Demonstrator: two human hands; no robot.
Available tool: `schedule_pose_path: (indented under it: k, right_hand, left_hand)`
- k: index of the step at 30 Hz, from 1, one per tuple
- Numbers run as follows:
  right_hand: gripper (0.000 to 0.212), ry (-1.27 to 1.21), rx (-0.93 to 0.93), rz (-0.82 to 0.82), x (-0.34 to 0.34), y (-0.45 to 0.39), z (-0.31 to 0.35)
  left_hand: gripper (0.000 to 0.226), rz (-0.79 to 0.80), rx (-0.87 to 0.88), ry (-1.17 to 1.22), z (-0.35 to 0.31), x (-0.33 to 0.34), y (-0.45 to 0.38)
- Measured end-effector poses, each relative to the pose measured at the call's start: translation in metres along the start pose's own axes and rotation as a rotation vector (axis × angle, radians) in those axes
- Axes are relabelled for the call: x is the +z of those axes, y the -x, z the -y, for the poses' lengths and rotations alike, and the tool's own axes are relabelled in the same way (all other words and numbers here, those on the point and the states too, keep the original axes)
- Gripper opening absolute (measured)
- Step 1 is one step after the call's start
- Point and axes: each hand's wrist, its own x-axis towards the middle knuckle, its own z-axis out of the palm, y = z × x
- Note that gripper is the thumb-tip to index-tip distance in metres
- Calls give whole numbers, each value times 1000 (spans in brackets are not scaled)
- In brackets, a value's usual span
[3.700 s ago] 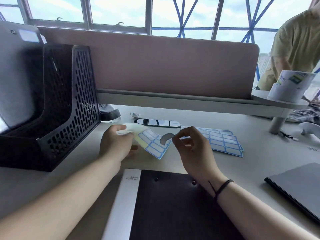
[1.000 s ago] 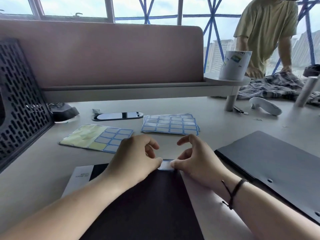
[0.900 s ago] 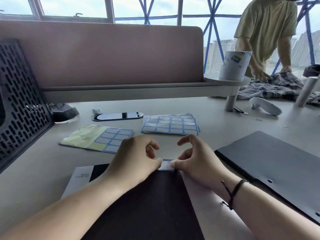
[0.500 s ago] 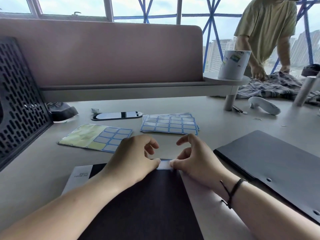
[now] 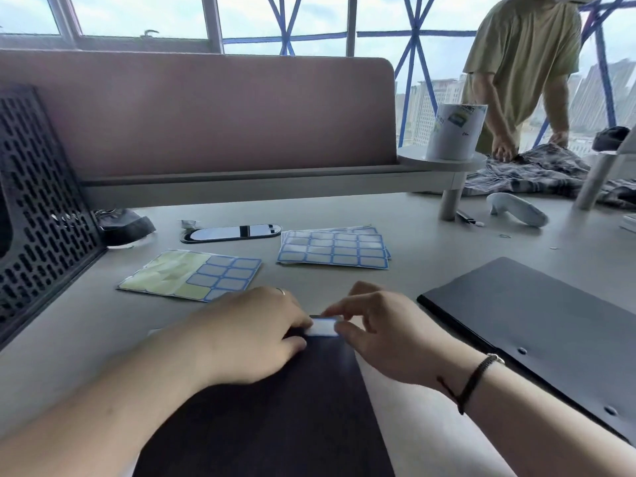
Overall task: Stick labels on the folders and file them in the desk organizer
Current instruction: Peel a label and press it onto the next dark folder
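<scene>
A dark folder (image 5: 275, 407) lies on the desk right in front of me. A small blue-edged white label (image 5: 323, 327) sits at the folder's top edge. My left hand (image 5: 247, 335) pinches the label's left end and my right hand (image 5: 389, 335) pinches its right end with thumb and forefinger. A partly used label sheet (image 5: 192, 273) lies flat to the upper left. A stack of full label sheets (image 5: 334, 249) lies beyond my hands. The black mesh desk organizer (image 5: 38, 201) stands at the far left. A second dark folder (image 5: 537, 325) lies at the right.
A phone (image 5: 230, 232) lies near the pink divider panel (image 5: 206, 115). A white cup (image 5: 454, 132) stands on a round shelf at the back right. A white handheld device (image 5: 516, 208) lies beyond the right folder. A person (image 5: 523, 63) handles cloth at the far right.
Earlier my right hand peeled a label off the sheet held in my left hand. The sheet now lies on the desk and both hands hold the label on the folder's top edge.
</scene>
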Motion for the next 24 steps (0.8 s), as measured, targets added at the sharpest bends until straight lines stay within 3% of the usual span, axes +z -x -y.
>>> schedule_pose_path:
  k: [4,8,13,17,21,24]
  right_hand:
    - [36,220,-80,166,-3,10,15]
    - [48,341,-83,208,-6,12,19]
    - [53,439,-34,279,-19,14,16]
    - [50,478,-15,225,-22,15,15]
    - [55,439,-54,119,-16,17,17]
    - [52,387,-116,155,-15,19,22]
  left_hand:
    - [37,46,26,-128,-10,-3,9]
    - [59,54,19,-241,-15,7,17]
    - [65,-98,-19,-246,-21,18,20]
    - [89,-118,-29,-206,-16,34,25]
    - [91,-152,-45,-143,-19,30,28]
    - [92,-181,-41,-172,-19,27,30]
